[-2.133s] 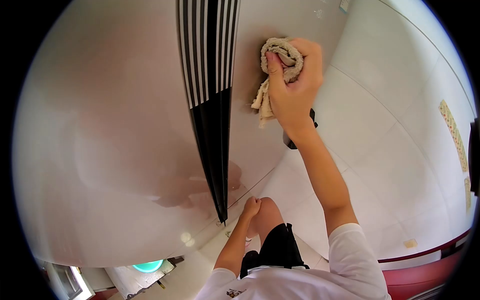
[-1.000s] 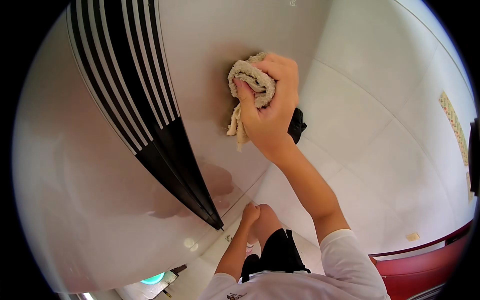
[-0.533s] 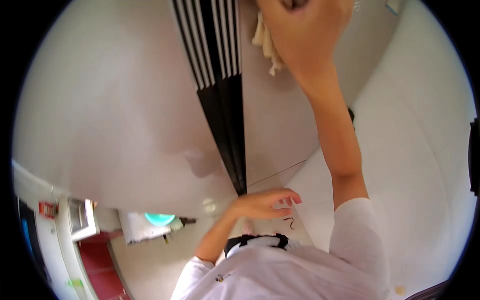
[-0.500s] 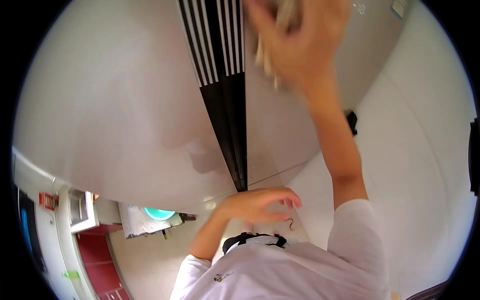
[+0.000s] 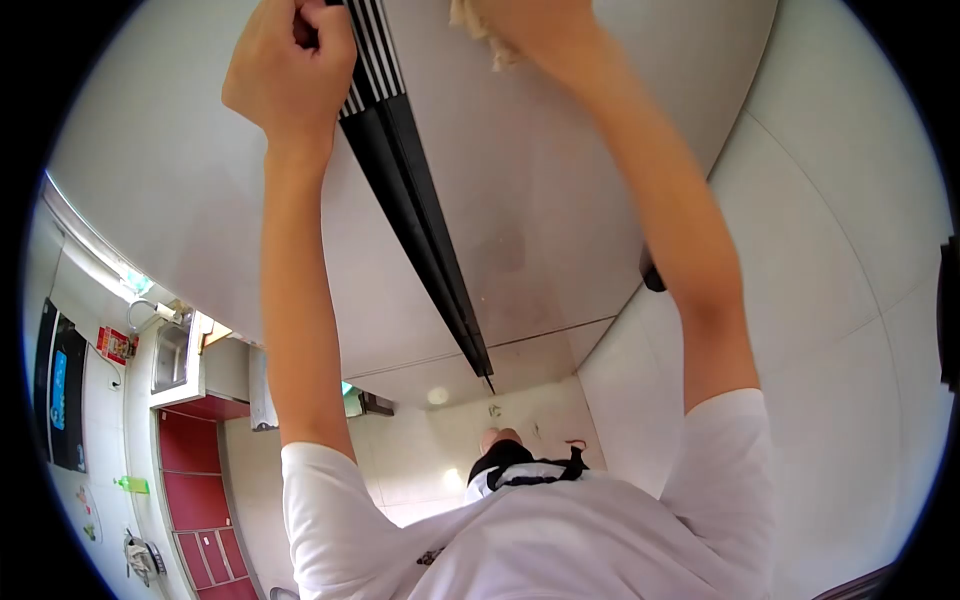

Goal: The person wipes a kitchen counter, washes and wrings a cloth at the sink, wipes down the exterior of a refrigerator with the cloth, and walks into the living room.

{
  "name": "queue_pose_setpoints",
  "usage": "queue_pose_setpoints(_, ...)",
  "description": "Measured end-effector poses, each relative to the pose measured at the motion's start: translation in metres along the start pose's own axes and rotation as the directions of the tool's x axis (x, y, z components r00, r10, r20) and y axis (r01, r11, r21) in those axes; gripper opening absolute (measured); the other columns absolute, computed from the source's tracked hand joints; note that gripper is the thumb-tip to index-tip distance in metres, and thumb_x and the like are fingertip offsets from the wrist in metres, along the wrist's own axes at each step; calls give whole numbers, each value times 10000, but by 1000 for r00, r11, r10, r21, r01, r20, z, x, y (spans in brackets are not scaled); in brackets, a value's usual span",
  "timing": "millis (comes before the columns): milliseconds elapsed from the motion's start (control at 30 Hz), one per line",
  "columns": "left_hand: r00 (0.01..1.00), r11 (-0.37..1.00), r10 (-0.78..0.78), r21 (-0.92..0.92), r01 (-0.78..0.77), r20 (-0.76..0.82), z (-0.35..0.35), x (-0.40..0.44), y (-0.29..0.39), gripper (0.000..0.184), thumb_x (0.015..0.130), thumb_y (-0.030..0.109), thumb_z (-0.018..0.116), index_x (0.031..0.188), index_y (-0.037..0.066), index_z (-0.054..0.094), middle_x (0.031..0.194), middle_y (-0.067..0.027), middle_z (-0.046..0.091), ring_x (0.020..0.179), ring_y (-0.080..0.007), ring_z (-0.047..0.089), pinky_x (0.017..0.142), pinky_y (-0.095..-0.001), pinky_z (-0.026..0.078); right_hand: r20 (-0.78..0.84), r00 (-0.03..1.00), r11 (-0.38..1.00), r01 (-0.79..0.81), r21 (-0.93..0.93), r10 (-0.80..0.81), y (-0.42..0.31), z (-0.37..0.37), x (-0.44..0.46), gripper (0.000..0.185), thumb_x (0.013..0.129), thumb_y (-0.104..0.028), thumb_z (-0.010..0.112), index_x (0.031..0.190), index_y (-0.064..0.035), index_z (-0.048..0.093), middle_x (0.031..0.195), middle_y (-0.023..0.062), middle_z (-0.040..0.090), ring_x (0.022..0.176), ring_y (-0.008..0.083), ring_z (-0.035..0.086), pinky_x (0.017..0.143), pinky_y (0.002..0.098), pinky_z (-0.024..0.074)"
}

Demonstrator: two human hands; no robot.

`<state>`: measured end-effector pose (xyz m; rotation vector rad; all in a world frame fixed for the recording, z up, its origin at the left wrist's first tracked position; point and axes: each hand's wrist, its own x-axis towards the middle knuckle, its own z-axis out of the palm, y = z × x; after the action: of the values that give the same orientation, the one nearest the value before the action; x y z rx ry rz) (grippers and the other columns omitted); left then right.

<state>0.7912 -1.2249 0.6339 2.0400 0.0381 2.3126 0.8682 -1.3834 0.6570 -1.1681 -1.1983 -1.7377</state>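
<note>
A glossy pale double-door panel (image 5: pixel 540 180) fills the upper view, split by a dark central strip (image 5: pixel 415 220) with striped black and silver upper parts. My left hand (image 5: pixel 295 75) is raised at the strip's left side, its fingers curled closed; what they grip, if anything, is hidden. My right hand (image 5: pixel 540 35) reaches the top edge right of the strip. Beside it, the beige cloth (image 5: pixel 490 35) shows below and left of the fingers, held against the panel. Most of the right fingers lie outside the frame.
At the lower left are red cabinets (image 5: pixel 195 485), a sink (image 5: pixel 172 358), a green bottle (image 5: pixel 132 485) and a dark wall-side appliance (image 5: pixel 62 385). A pale tiled wall (image 5: pixel 830 350) stands on the right. Tiled floor (image 5: pixel 400 465) lies below, around my feet.
My left hand has risen from low near my leg to the upper left and closed. My right hand has moved up with the cloth, nearly out of frame. The view has shifted.
</note>
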Motion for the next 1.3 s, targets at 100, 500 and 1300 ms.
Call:
queue_pose_setpoints(100,998,997,54,60,-55,9,4,0,-1,104,778,155,565,721,112,641,609,13,577,541,-125,544,533,-258,424,132,991,997,30,-72,-20,0,7,-62,220,684,-151,712,898,-193,676,961,-19,614,906,213,585,748,383,492)
queue_pose_setpoints(500,990,986,142,92,-140,-13,3,-2,-3,80,747,83,535,679,111,567,650,16,565,539,-147,520,502,-283,398,305,946,965,-174,196,109,49,-45,-104,284,695,-101,638,952,-218,663,1018,30,576,958,232,559,830,399,441)
queue_pose_setpoints(1300,989,986,150,80,-148,-7,3,-4,4,93,790,45,474,717,68,527,640,3,493,522,-110,436,487,-246,362,-155,871,822,-491,-290,465,103,-110,-133,153,793,-113,581,922,-36,547,947,152,533,906,355,497,799,454,398)
